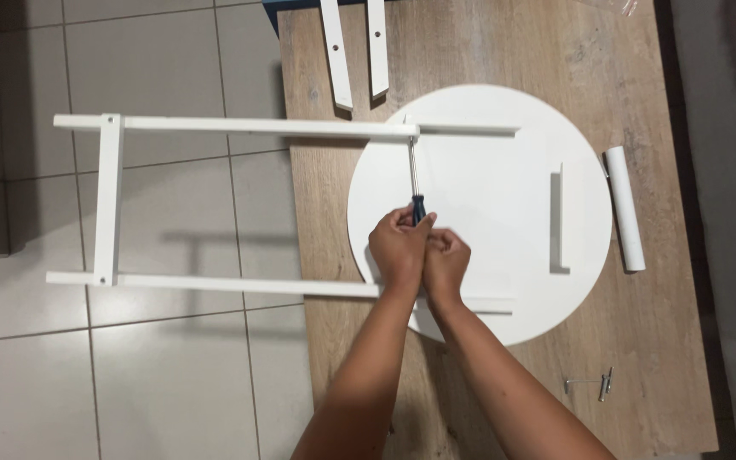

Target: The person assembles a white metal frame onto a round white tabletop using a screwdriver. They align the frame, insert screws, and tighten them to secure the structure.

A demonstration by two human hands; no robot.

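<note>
Item: screwdriver (415, 183), dark blue-black handle, long thin metal shaft. Position: held roughly upright in the picture, handle at the bottom, tip set against the upper rail of the white leg frame (240, 127) where that rail crosses onto the round white top (487, 213). What the tip bears on cannot be made out.

Left hand (399, 249): fingers curled shut around the screwdriver handle, thumb side up. Right hand (446, 260): also closed into a fist, pressed against the left one just below the handle (whether its fingers reach the handle itself cannot be told).

Leg frame: two long parallel rails joined by a short crosspiece at the far left; it lies on its side, the left part overhanging the tiled floor (129, 358), the right ends resting on the round top. Round top: flat on the wooden table (641, 341), with a short white batten (560, 217) standing on its right part.

Step in hand, as judged: driving a fastener at the upper rail's joint with the top. The next move would call for steady downward pressure along the shaft, with the tip kept seated while the handle turns, since the long frame hangs off the table and could shift.

Surroundings: two loose white slats (356, 51) with holes at the table's top edge; a white tube (624, 209) just right of the round top; a few small metal screws (594, 385) near the lower right corner.
</note>
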